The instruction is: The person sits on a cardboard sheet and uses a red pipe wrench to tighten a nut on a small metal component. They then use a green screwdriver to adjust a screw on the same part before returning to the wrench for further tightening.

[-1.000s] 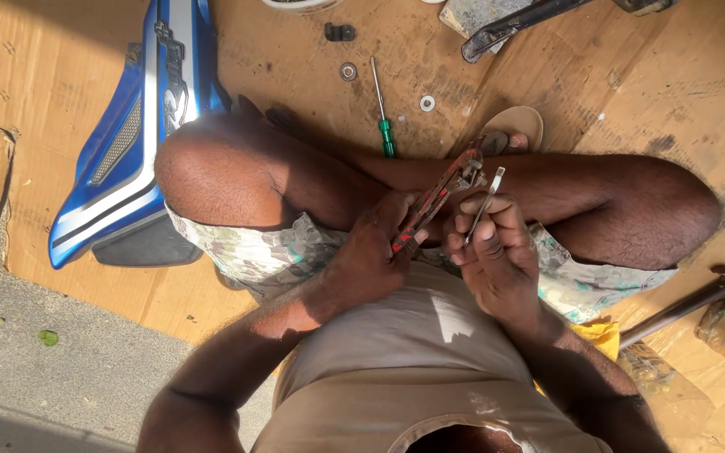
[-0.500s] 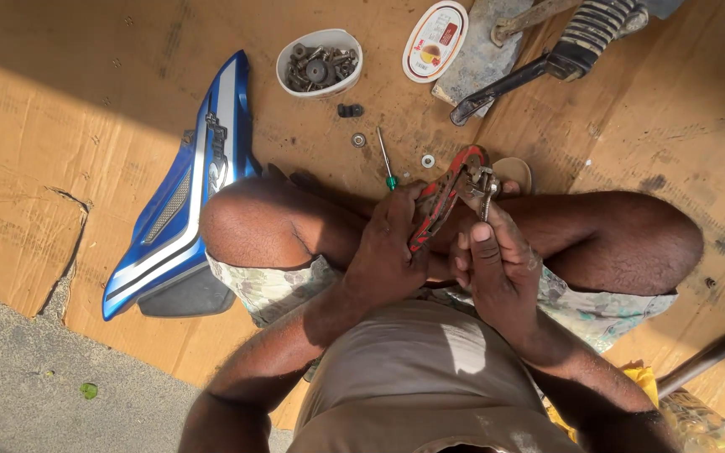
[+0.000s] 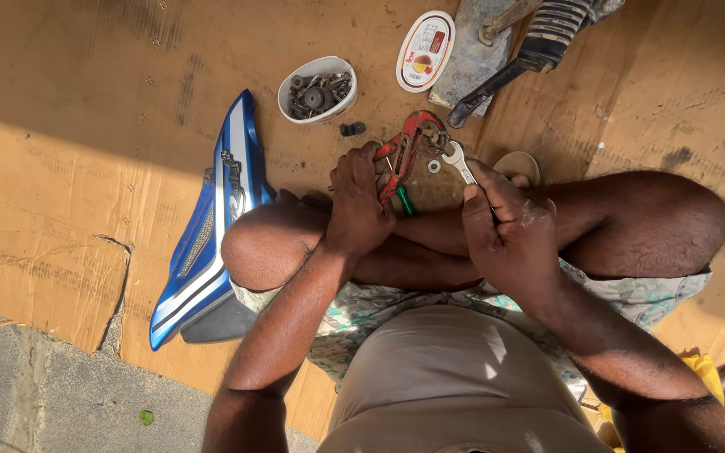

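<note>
The left hand (image 3: 361, 201) is closed around the red handles of a pair of pliers (image 3: 404, 151), whose nose points up and to the right at a small metal part (image 3: 435, 139) held above the knees. The right hand (image 3: 505, 231) grips a silver spanner (image 3: 461, 164), its open end meeting that same part just beside the pliers' nose. A green-handled screwdriver (image 3: 404, 201) shows between the two hands, partly hidden behind the left one, and a small washer (image 3: 434, 166) lies near it.

Above the hands a white oval tub (image 3: 317, 88) holds bolts and nuts, with a small dark piece (image 3: 352, 129) just below it. An oval lid (image 3: 425, 50) lies to the right of the tub, next to a grey slab (image 3: 472, 54) and a black footrest (image 3: 539, 46) with a ribbed rubber top. A blue and white motorbike panel (image 3: 211, 235) lies beside the left knee. A sandal (image 3: 518, 164) peeks out behind the right hand.

Everything rests on brown cardboard (image 3: 86, 168), half in shade and half in sun, with grey concrete (image 3: 27, 394) at its lower left edge.

Compared with half a second ago, the view has tipped upward, so the tub, lid and footrest sit lower and fuller in view; the hands have the same grip on the tools
</note>
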